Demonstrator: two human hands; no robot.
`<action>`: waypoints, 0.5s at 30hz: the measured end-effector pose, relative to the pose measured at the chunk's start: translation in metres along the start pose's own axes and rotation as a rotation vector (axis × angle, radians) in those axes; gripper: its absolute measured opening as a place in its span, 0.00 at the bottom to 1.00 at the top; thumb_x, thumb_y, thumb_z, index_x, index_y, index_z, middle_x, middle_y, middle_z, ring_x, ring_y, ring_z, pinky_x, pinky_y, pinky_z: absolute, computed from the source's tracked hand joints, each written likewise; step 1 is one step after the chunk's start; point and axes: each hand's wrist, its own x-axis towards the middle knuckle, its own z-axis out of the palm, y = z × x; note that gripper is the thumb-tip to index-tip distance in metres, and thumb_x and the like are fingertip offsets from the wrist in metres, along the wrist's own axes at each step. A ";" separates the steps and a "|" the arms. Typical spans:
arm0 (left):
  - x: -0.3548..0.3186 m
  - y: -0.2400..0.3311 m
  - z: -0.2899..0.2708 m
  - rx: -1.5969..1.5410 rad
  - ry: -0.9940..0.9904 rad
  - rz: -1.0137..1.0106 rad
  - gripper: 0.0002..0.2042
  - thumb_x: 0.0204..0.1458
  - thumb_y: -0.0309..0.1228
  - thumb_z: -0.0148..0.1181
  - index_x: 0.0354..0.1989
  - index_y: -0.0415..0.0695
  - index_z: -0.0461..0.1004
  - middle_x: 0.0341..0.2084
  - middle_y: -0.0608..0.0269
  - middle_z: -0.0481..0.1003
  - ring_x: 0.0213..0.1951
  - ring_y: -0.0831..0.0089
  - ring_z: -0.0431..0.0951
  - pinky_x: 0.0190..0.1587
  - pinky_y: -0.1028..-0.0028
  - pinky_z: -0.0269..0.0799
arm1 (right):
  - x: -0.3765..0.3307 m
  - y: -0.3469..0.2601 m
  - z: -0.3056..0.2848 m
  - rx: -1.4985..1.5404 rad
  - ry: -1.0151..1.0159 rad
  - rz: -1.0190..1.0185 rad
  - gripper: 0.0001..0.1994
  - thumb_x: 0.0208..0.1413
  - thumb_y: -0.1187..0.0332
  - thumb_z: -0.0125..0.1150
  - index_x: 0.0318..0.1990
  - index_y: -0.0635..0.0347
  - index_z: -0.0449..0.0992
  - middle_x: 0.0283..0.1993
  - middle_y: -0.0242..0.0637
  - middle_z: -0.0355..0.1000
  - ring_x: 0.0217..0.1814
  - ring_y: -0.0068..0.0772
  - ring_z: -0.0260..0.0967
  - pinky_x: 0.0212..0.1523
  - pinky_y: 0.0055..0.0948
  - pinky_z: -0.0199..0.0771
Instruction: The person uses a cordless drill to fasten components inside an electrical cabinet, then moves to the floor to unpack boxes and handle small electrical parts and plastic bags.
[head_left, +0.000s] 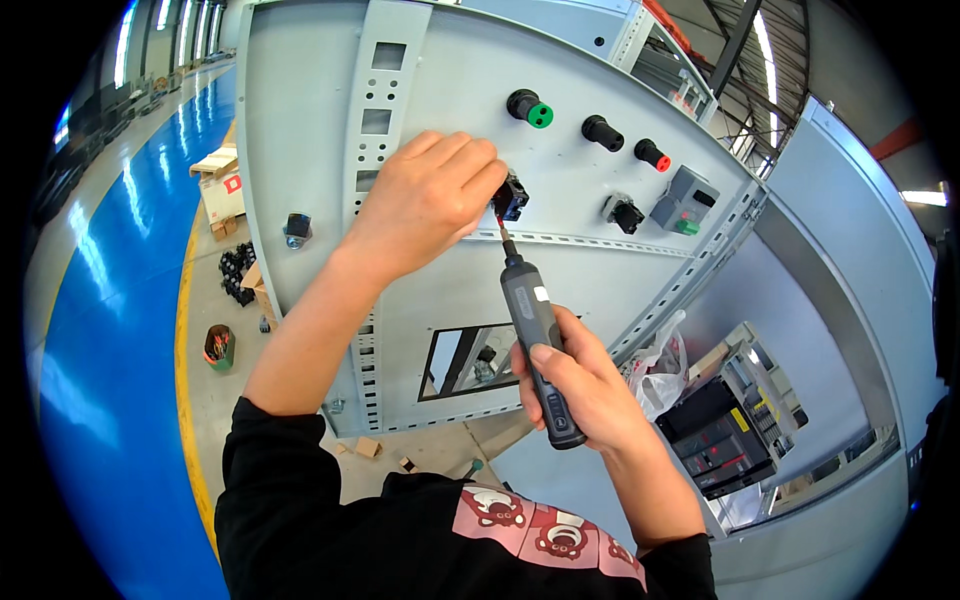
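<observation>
My right hand (580,375) is wrapped round a grey and black electric screwdriver (535,325), thumb along its body. The tool points up, and its bit ends at a small black switch block (511,198) on the inner face of a grey cabinet door (460,280). My left hand (430,200) is closed at that block's left side, fingertips pressed on it; its palm side is hidden. Above sit a green-ended fitting (530,108), a black one (602,133) and a red-ended one (653,155), all fixed to the door.
Right of the block are a black switch (624,213) and a grey box with a green terminal (686,200). A large black breaker (720,440) and a plastic bag (660,365) are in the cabinet at the right. Cartons (222,190) and a green bin (219,347) stand on the floor at left.
</observation>
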 end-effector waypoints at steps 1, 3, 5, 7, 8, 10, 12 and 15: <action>0.000 0.001 0.000 -0.005 -0.002 0.000 0.19 0.32 0.22 0.66 0.38 0.42 0.75 0.35 0.66 0.73 0.38 0.67 0.75 0.43 0.69 0.70 | 0.000 0.002 0.000 -0.008 -0.002 0.002 0.20 0.61 0.68 0.49 0.57 0.70 0.58 0.38 0.40 0.67 0.21 0.24 0.66 0.19 0.23 0.68; 0.002 0.001 -0.001 -0.013 -0.003 0.001 0.18 0.32 0.21 0.66 0.37 0.42 0.75 0.35 0.66 0.74 0.38 0.67 0.75 0.42 0.69 0.70 | 0.001 0.003 0.002 -0.020 0.003 -0.009 0.20 0.61 0.67 0.49 0.56 0.70 0.58 0.38 0.40 0.67 0.21 0.24 0.66 0.19 0.23 0.68; 0.002 0.002 -0.001 -0.016 0.000 0.006 0.18 0.32 0.21 0.65 0.37 0.42 0.75 0.35 0.66 0.74 0.38 0.67 0.75 0.42 0.69 0.71 | 0.000 0.005 0.005 -0.024 0.016 -0.031 0.19 0.61 0.67 0.49 0.55 0.70 0.58 0.38 0.40 0.67 0.21 0.24 0.66 0.19 0.23 0.68; 0.002 0.001 -0.002 -0.018 -0.010 0.006 0.18 0.31 0.20 0.65 0.37 0.41 0.75 0.35 0.66 0.74 0.38 0.67 0.75 0.41 0.68 0.71 | 0.001 0.004 0.007 0.006 0.017 -0.016 0.18 0.61 0.67 0.49 0.53 0.70 0.59 0.38 0.39 0.67 0.21 0.23 0.66 0.18 0.23 0.68; 0.003 0.002 -0.003 -0.022 -0.016 0.006 0.18 0.31 0.20 0.65 0.37 0.41 0.75 0.35 0.65 0.73 0.38 0.66 0.75 0.41 0.68 0.71 | 0.001 0.002 0.008 0.019 0.020 -0.009 0.18 0.60 0.67 0.49 0.52 0.70 0.59 0.38 0.39 0.66 0.21 0.23 0.66 0.18 0.23 0.68; 0.003 0.002 -0.004 -0.026 -0.023 0.011 0.18 0.31 0.20 0.65 0.37 0.41 0.75 0.36 0.65 0.73 0.38 0.66 0.74 0.41 0.68 0.71 | 0.001 0.001 0.007 0.075 0.001 0.000 0.17 0.60 0.67 0.49 0.51 0.69 0.60 0.37 0.39 0.66 0.21 0.23 0.66 0.18 0.23 0.68; 0.004 0.000 -0.004 -0.026 -0.020 0.023 0.18 0.31 0.20 0.64 0.37 0.40 0.75 0.36 0.64 0.73 0.38 0.65 0.74 0.42 0.68 0.71 | 0.002 -0.002 0.007 0.114 -0.017 0.011 0.16 0.60 0.67 0.49 0.51 0.70 0.60 0.38 0.39 0.66 0.22 0.23 0.66 0.19 0.23 0.69; 0.005 0.000 -0.003 -0.041 -0.018 0.037 0.18 0.31 0.20 0.64 0.37 0.39 0.74 0.36 0.63 0.73 0.38 0.65 0.74 0.42 0.67 0.71 | 0.001 -0.004 0.008 0.148 -0.030 0.026 0.17 0.61 0.67 0.49 0.52 0.71 0.58 0.38 0.38 0.65 0.23 0.24 0.66 0.20 0.25 0.70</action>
